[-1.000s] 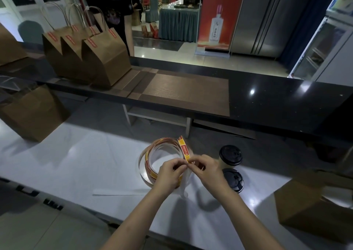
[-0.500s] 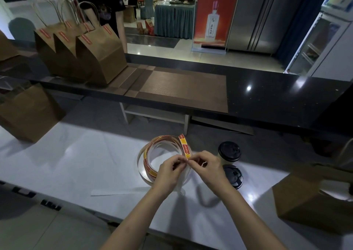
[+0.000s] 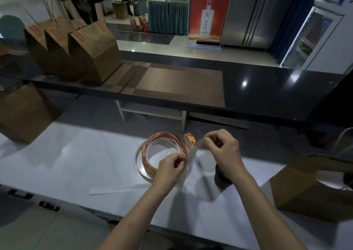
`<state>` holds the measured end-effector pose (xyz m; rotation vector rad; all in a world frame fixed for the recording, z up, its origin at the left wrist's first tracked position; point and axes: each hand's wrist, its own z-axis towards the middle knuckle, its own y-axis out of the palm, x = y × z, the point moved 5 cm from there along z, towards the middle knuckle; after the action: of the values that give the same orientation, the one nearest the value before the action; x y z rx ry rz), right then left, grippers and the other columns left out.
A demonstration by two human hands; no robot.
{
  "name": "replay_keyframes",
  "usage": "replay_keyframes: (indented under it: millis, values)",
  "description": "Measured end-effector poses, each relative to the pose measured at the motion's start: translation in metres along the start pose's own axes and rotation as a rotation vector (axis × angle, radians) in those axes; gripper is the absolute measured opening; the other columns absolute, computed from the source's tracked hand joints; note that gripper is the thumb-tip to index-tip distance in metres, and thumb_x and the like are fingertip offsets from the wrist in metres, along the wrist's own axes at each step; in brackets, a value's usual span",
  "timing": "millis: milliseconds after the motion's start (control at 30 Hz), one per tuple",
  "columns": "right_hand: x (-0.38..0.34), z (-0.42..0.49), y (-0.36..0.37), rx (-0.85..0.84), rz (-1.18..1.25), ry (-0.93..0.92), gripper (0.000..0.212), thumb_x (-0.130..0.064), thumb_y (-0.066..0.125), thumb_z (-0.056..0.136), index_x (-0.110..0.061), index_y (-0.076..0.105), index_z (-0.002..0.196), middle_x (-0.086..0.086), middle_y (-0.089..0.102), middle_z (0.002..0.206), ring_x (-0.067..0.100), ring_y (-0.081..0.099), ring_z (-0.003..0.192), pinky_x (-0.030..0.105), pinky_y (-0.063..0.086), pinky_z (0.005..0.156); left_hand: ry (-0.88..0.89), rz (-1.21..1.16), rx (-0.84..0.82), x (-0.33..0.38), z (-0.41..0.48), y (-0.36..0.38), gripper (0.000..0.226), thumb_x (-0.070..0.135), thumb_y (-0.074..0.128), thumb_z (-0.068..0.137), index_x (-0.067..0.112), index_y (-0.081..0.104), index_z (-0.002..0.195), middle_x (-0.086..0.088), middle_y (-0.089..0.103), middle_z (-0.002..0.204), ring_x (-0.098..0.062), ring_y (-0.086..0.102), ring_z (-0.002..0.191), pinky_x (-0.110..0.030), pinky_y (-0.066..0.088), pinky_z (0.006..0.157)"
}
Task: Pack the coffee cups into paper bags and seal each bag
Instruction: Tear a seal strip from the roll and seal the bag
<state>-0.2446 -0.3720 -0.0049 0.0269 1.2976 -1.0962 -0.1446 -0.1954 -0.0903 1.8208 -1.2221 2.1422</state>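
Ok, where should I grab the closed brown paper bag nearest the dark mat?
Grip the looped handles from above. They stand upright over the closed brown paper bag, whose top is folded shut into a sloped ridge, and its sides are wide and flat.

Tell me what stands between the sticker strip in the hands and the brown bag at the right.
One dark coffee cup stands on the white counter below the right hand, between the sticker strip and the paper bag. Nothing else visible lies on that path.
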Motion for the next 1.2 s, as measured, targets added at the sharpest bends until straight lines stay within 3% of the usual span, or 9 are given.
replay_keyframes:
  millis: [100, 367, 667, 900, 1000, 1100, 1200]
  values:
    - [-0.008, 0.007, -0.016, 0.043, -0.039, -0.049, 0.007, -0.014, 0.076, 0.093, -0.021, 0.076, 0.092, -0.01, 0.065, 0.091, 0.006, 0.062, 0.084, 0.009, 0.044, 0.073, 0.006, 0.04, -0.025, 0.001, 0.0, 0.003, 0.012, 0.016, 0.067, 0.098, 0.026, 0.074, 0.096, 0.012, 0.072, 0.091, -0.007, 0.066, 0.087, -0.025, 0.056, 0.077]
    - [-0.017, 0.011, -0.047, 0.043, -0.095, -0.126, 0.008, -0.008, 0.079, 0.09, -0.016, 0.078, 0.092, -0.01, 0.065, 0.088, 0.004, 0.062, 0.085, 0.007, 0.044, 0.073, 0.054, 0.19, -0.111, 0.011, 0.004, 0.014, 0.011, 0.018, 0.071, 0.098, 0.02, 0.074, 0.108, 0.013, 0.066, 0.096, -0.004, 0.062, 0.084, -0.007, 0.046, 0.069]
    - [0.006, 0.007, -0.066, 0.066, -0.158, -0.101, 0.009, -0.011, 0.077, 0.091, -0.019, 0.077, 0.093, -0.013, 0.063, 0.089, 0.007, 0.06, 0.086, 0.019, 0.046, 0.075, 0.108, 0.288, -0.171, 0.003, 0.005, 0.033, 0.01, 0.016, 0.072, 0.095, 0.019, 0.076, 0.104, 0.008, 0.069, 0.095, -0.007, 0.061, 0.084, -0.006, 0.042, 0.069]
    - [0.016, 0.002, -0.074, 0.113, -0.077, -0.025, 0.01, -0.01, 0.077, 0.092, -0.02, 0.077, 0.091, -0.005, 0.067, 0.083, 0.015, 0.061, 0.075, 0.032, 0.051, 0.07, 0.07, 0.301, -0.191, -0.01, 0.007, 0.044, 0.014, 0.017, 0.071, 0.097, 0.018, 0.077, 0.108, 0.005, 0.075, 0.101, -0.011, 0.068, 0.092, -0.026, 0.056, 0.086]
    - [0.019, -0.002, -0.074, 0.095, -0.063, -0.007, 0.009, -0.01, 0.076, 0.092, -0.019, 0.077, 0.091, -0.01, 0.07, 0.087, 0.012, 0.063, 0.077, 0.025, 0.051, 0.07, 0.047, 0.326, -0.205, -0.015, 0.008, 0.05, 0.011, 0.02, 0.072, 0.097, 0.017, 0.076, 0.106, 0.004, 0.076, 0.1, -0.011, 0.067, 0.091, -0.024, 0.053, 0.083]
    - [0.023, -0.005, -0.073, 0.078, -0.078, 0.002, 0.01, -0.009, 0.077, 0.092, -0.019, 0.077, 0.092, -0.011, 0.071, 0.09, 0.008, 0.063, 0.079, 0.015, 0.047, 0.071, 0.016, 0.35, -0.217, -0.02, 0.007, 0.054, 0.012, 0.024, 0.073, 0.097, 0.017, 0.075, 0.106, 0.003, 0.075, 0.1, -0.014, 0.069, 0.092, -0.03, 0.057, 0.087]
    - [0.027, -0.006, -0.072, 0.063, -0.078, 0.025, 0.012, -0.007, 0.077, 0.09, -0.019, 0.078, 0.093, -0.01, 0.072, 0.091, 0.006, 0.064, 0.08, 0.011, 0.045, 0.071, -0.07, 0.324, -0.178, -0.024, 0.009, 0.047, 0.011, 0.031, 0.075, 0.095, 0.02, 0.076, 0.095, 0.007, 0.074, 0.087, -0.01, 0.068, 0.08, -0.034, 0.06, 0.082]
